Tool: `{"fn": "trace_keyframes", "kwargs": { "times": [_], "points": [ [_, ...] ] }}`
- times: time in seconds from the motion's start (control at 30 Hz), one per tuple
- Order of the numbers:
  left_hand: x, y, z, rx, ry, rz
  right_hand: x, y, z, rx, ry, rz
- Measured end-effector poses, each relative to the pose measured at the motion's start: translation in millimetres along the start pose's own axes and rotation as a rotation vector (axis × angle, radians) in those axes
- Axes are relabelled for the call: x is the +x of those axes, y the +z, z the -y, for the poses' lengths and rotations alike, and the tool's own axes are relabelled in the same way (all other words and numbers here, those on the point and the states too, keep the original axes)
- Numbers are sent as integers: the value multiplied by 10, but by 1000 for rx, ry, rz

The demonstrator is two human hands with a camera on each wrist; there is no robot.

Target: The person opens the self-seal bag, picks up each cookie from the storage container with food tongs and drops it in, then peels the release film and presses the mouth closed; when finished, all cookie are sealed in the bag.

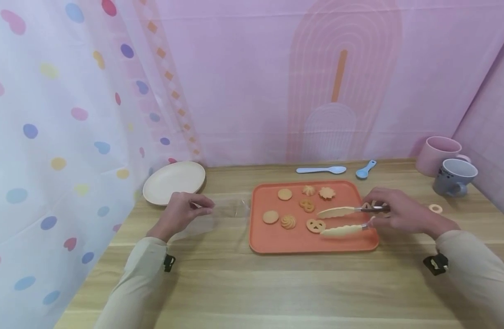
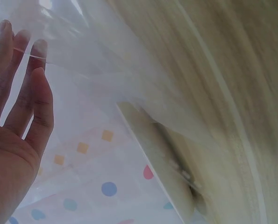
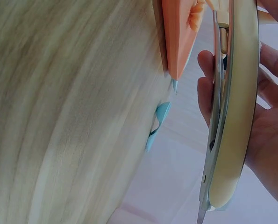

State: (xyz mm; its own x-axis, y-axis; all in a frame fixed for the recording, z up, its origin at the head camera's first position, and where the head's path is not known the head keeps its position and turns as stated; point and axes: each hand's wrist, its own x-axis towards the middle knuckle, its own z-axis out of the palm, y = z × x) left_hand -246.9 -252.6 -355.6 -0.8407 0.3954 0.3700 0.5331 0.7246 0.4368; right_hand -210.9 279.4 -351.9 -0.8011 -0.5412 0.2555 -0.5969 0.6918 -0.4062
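My left hand [image 1: 181, 214] pinches the edge of a clear plastic bag [image 1: 227, 208], which stretches over the table to the tray's left side. In the left wrist view the see-through film [image 2: 101, 65] spreads past the fingertips. With my right hand [image 1: 396, 211] I hold a pair of tongs [image 1: 338, 212], their two cream tips spread apart above the orange tray [image 1: 272, 243]. The lower tip is by a pretzel-shaped cookie [image 1: 315, 225]. Several other cookies lie on the tray, among them a swirl cookie [image 1: 288, 222] and a round flat cookie [image 1: 270, 216].
A cream plate [image 1: 174, 183] stands at the back left. Behind the tray lie a light blue spoon [image 1: 321, 170] and a blue measuring spoon [image 1: 365, 170]. On the right are a pink mug [image 1: 437, 155], a grey mug [image 1: 455, 177] and a ring-shaped cookie [image 1: 435, 205].
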Motion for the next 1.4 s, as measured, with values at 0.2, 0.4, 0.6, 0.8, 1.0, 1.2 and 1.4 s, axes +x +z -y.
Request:
{"fn": "trace_keyframes", "kwargs": {
  "times": [0.2, 0.4, 0.6, 0.8, 1.0, 1.2, 1.4],
  "points": [
    [-7, 4, -2, 4, -11, 9, 27, 18, -14, -13, 21, 25],
    [-2, 8, -14, 4, -6, 7, 60, 6, 15, -20, 27, 20],
    [17, 4, -29, 1, -1, 0, 130, 29, 69, -12, 3, -11],
    [31, 21, -30, -1, 9, -8, 292, 70, 176, 52, -8, -25],
    [33, 31, -47, 0, -8, 28, 514, 204, 309, 126, -50, -53],
    [42, 21, -50, 30, -8, 43, 780, 368, 523, 151, -28, -80],
    [56, 14, -28, 55, 0, 39, 1036, 530, 775, 175, -25, -90]
  ]
}}
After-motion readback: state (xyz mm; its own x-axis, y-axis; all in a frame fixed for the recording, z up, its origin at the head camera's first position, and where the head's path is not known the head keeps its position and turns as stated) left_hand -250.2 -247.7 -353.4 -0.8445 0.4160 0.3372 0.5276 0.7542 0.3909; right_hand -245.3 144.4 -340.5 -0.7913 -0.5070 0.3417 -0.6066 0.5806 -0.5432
